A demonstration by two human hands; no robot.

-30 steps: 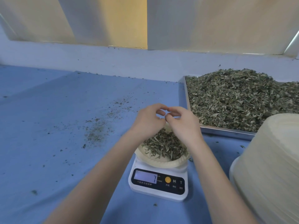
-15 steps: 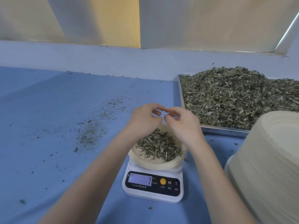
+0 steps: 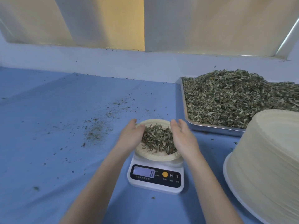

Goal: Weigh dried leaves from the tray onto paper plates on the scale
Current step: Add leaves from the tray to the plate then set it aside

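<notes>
With the left hand and right hand flat-fingered beside the paper plate of dried leaves on the scale (display apparently 8), lift evenly from both rims, avoiding spills.

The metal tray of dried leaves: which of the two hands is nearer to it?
Right. The right hand is at the paper plate's right rim, beside the tray. The left hand is at the plate's left rim, farther away.
</notes>
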